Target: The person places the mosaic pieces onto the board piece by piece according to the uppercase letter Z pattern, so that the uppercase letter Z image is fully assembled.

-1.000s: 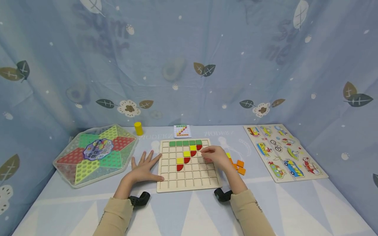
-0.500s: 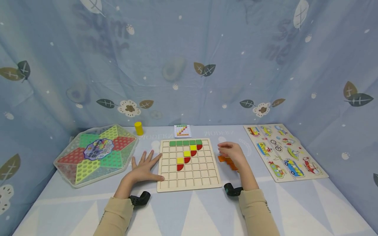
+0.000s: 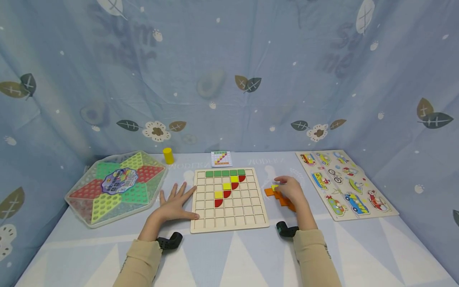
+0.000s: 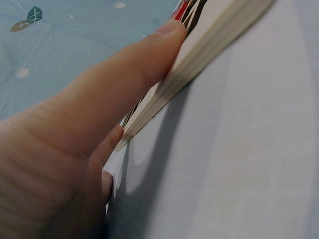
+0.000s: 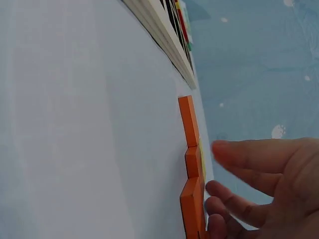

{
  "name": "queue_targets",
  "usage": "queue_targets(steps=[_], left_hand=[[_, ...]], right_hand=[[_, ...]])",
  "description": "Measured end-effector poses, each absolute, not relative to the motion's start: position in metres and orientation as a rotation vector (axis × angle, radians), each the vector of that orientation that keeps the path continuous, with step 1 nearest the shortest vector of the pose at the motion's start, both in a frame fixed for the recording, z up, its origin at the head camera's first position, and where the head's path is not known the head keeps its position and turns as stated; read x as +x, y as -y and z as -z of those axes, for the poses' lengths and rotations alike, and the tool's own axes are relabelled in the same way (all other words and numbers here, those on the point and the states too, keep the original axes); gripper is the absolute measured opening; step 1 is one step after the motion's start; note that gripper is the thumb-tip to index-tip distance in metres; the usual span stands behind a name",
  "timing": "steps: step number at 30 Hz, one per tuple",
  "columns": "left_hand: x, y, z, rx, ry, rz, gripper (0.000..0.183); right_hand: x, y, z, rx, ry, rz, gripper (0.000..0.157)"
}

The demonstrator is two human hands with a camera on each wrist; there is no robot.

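Observation:
My left hand (image 3: 175, 207) lies with fingers spread at the left edge of a wooden grid board (image 3: 240, 217). Its thumb rests on the board's rim, seen close in the left wrist view. On the grid are a row of green squares (image 3: 226, 173), a diagonal of yellow squares (image 3: 227, 186) and red quarter-round pieces (image 3: 218, 203). Right of the board, my right hand (image 3: 292, 189) hovers over a small heap of orange square tiles (image 3: 269, 192). A yellow tile (image 3: 274, 187) shows at its fingertips. In the right wrist view its fingers are loosely bent, with nothing between them.
A pattern card (image 3: 221, 159) lies behind the board, and a yellow cylinder (image 3: 168, 156) stands left of it. To the left is a star-patterned game board (image 3: 118, 187) in a clear case; to the right, a vehicle puzzle board (image 3: 344, 185). A blue curtain (image 3: 229, 111) hangs behind.
My right hand has moved from the grid board rightward to the orange tiles and come down over the heap. The left hand has stayed in place.

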State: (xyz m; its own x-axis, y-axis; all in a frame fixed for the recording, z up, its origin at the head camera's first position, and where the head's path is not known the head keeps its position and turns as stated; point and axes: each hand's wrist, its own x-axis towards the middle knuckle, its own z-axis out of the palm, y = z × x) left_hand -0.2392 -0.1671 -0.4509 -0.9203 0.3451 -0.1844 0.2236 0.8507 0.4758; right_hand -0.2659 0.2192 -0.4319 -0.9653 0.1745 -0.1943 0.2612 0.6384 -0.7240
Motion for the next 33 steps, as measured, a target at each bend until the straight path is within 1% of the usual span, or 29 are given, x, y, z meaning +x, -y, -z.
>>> queue_targets(steps=[3,6,17,22,29,33], left_hand=[[-0.239,0.167,0.451,0.432,-2.764,-0.663,0.107],[-0.24,0.167,0.451,0.432,-2.768,-0.659,0.107],[-0.239,0.168,0.452,0.427,-2.776,-0.666,0.106],[-0.238,0.168,0.452,0.429,-2.781,-0.664,0.106],[-0.237,0.166,0.449,0.432,-2.777,-0.677,0.106],[-0.237,0.166,0.449,0.427,-2.778,-0.671,0.106]], right_hand=[[-0.265,-0.219,0.434,0.334,-2.754,1.142,0.039],[-0.265,-0.219,0.436,0.313,-2.767,1.109,0.039],[-0.266,-0.217,0.436,0.292,-2.84,1.106,0.023],[-0.265,-0.21,0.433,0.274,-2.847,1.256,0.016],[-0.263,-0.169,0.424,0.189,-2.601,1.609,0.02],[-0.257,-0.139,0.415,0.067,-2.464,1.687,0.021]])
